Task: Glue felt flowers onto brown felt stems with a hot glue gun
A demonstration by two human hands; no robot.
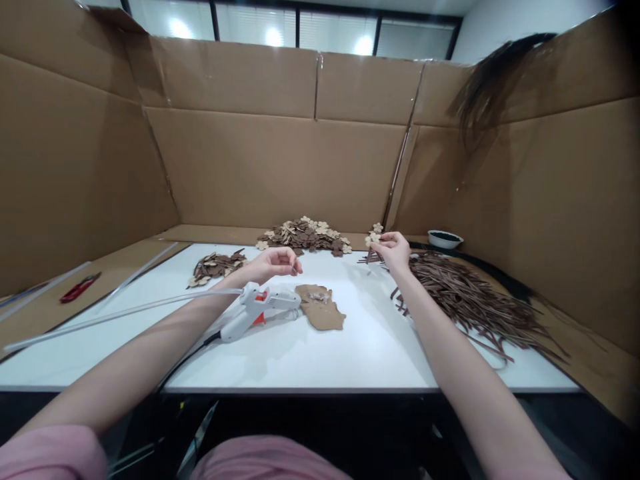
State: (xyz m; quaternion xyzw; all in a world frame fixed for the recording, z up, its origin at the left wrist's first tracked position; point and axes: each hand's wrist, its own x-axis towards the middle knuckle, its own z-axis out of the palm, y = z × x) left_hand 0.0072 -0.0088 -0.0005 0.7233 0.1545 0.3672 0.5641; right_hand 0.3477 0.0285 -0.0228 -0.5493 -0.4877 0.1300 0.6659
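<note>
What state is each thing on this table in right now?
Left hand: fingers pinched, above the table.
Right hand: holding a flower stem.
Glue gun: lying on its side, untouched.
Sticks: loose heap.
Flower cutouts: piled.
Bowl: upright.

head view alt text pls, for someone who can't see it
A person's right hand holds a small stem with pale flower cutouts beside a heap of brown strips, while the left hand hovers pinched above a white glue gun on a white table. Cardboard walls surround the table.
</note>
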